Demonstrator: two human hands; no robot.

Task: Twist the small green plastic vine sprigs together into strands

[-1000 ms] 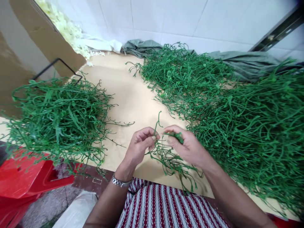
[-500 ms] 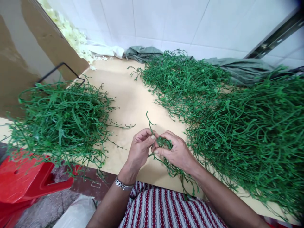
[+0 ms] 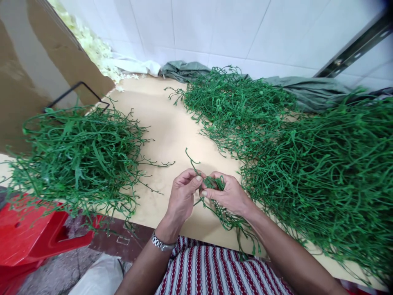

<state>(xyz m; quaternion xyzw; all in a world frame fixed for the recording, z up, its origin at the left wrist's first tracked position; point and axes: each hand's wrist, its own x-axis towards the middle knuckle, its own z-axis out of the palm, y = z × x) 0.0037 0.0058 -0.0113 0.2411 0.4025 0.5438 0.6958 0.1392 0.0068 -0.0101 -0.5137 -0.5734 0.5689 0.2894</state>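
Observation:
My left hand (image 3: 182, 194) and my right hand (image 3: 229, 194) meet over the near edge of the beige table (image 3: 172, 127). Both pinch one green plastic stem cluster (image 3: 225, 215), whose branches hang down below my hands toward my striped lap. A single thin tip of it curls up just above my left fingers. A large heap of the same green stems (image 3: 307, 155) lies right beside my right hand. A smaller pile of green stems (image 3: 76, 151) rests to the left, apart from my left hand.
A brown cardboard box (image 3: 37, 61) with a black wire frame stands at the far left. White plastic flowers (image 3: 95, 49) and a grey-green sack (image 3: 307, 88) lie along the tiled wall. A red plastic stool (image 3: 33, 237) sits below the table's left corner.
My two hands have come together, closing the gap between them. The stem tip above my left fingers has swung lower and to the left. The view has tilted slightly.

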